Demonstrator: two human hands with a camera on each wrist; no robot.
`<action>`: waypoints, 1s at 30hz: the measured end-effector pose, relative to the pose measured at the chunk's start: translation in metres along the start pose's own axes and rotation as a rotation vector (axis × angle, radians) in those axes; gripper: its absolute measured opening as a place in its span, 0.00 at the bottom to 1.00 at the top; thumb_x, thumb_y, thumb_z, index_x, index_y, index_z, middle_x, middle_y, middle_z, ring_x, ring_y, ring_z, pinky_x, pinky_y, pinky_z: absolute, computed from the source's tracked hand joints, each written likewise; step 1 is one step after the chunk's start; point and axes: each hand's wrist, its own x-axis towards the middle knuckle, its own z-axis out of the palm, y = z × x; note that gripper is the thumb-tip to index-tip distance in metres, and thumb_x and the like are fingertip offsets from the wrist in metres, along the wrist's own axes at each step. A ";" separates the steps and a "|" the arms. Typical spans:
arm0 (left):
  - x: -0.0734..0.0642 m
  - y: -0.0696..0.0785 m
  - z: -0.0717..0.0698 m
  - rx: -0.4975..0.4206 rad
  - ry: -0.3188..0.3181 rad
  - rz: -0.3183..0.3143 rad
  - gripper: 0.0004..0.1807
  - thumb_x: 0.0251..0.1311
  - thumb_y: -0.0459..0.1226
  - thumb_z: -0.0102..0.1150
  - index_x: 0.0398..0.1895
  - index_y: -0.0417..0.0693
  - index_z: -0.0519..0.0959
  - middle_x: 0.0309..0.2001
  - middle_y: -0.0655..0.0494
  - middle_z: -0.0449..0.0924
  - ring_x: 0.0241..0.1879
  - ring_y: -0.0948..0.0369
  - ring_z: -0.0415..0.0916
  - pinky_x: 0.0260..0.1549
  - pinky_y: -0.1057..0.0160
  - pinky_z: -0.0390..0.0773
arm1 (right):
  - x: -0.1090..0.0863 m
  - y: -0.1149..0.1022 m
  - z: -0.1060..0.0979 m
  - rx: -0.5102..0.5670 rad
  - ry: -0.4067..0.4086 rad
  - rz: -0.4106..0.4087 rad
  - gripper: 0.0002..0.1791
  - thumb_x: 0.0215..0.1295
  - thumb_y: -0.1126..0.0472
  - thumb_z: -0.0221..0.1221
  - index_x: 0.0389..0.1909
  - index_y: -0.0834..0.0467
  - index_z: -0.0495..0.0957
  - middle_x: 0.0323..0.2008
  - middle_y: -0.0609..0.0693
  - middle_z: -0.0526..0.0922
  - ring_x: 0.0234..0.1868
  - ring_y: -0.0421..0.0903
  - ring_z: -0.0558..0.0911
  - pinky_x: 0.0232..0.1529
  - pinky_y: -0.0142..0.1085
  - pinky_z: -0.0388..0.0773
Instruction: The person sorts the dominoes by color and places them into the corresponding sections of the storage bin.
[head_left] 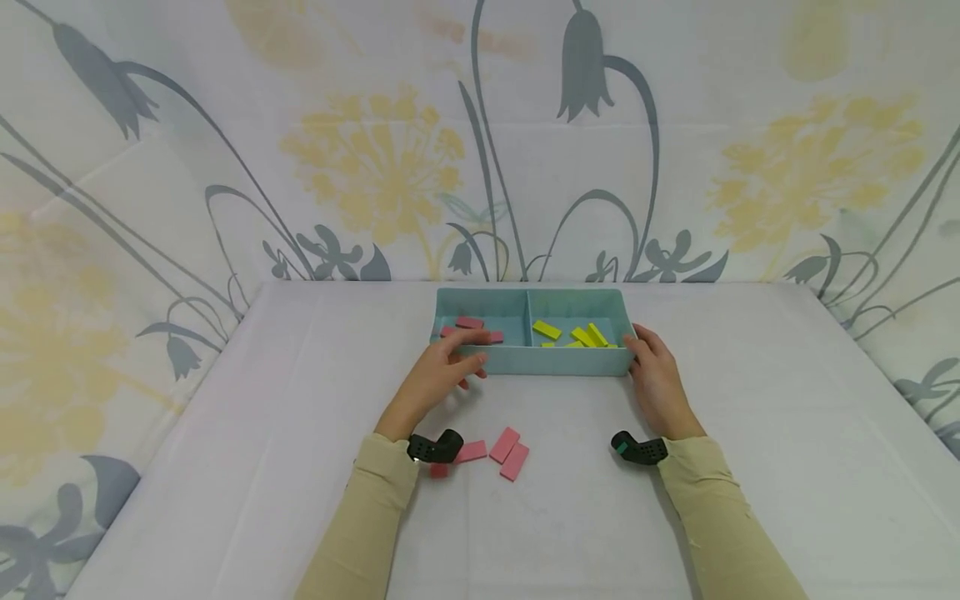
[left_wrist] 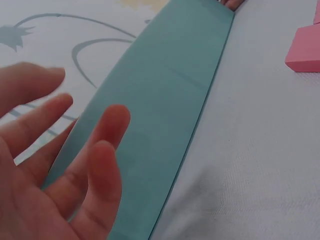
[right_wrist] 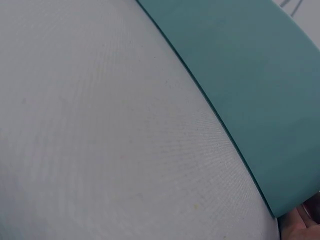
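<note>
A teal two-compartment box stands at the back of the table. Pink blocks lie in its left compartment and yellow blocks in its right one. Over the front wall at the left reaches my left hand, fingers spread and loosely bent; the left wrist view shows nothing between the fingertips. At the front right corner, my right hand holds the box, thumb by the front and fingers along the side. Only a bit of that hand shows in the right wrist view.
Several loose pink blocks lie on the white tablecloth in front of the box, some partly hidden by the left wrist camera. Behind the box rises a flower-patterned cloth.
</note>
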 end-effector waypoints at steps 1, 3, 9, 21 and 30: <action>-0.001 0.002 0.000 -0.011 -0.012 0.010 0.20 0.60 0.43 0.53 0.56 0.53 0.70 0.49 0.54 0.73 0.36 0.52 0.77 0.32 0.51 0.75 | 0.000 0.000 0.000 0.002 -0.001 -0.003 0.34 0.67 0.49 0.45 0.67 0.61 0.45 0.68 0.53 0.44 0.66 0.46 0.51 0.63 0.37 0.50; -0.005 0.008 -0.001 -0.038 -0.035 0.039 0.20 0.60 0.43 0.52 0.56 0.53 0.70 0.49 0.51 0.74 0.38 0.50 0.75 0.33 0.50 0.75 | 0.000 0.000 0.000 0.001 0.004 -0.001 0.34 0.67 0.50 0.45 0.67 0.61 0.45 0.68 0.53 0.45 0.66 0.45 0.51 0.63 0.37 0.50; -0.019 0.026 -0.006 -0.141 -0.081 0.088 0.18 0.63 0.43 0.49 0.55 0.50 0.71 0.54 0.50 0.70 0.45 0.49 0.73 0.40 0.51 0.73 | -0.001 -0.001 0.002 -0.002 0.012 0.017 0.32 0.68 0.52 0.44 0.67 0.61 0.46 0.67 0.53 0.46 0.65 0.46 0.53 0.63 0.38 0.51; -0.027 -0.005 -0.001 -0.066 -0.053 -0.068 0.22 0.60 0.52 0.49 0.51 0.49 0.72 0.41 0.46 0.75 0.34 0.50 0.74 0.29 0.59 0.74 | 0.001 -0.001 -0.003 0.005 0.012 0.013 0.33 0.68 0.51 0.45 0.67 0.61 0.46 0.67 0.54 0.47 0.65 0.46 0.53 0.63 0.38 0.52; -0.055 0.000 0.005 -0.068 -0.030 -0.166 0.21 0.64 0.48 0.44 0.56 0.51 0.67 0.43 0.48 0.74 0.28 0.49 0.71 0.21 0.63 0.70 | 0.003 0.002 -0.004 -0.011 0.009 0.019 0.33 0.67 0.51 0.46 0.67 0.61 0.47 0.66 0.53 0.48 0.65 0.45 0.54 0.63 0.38 0.52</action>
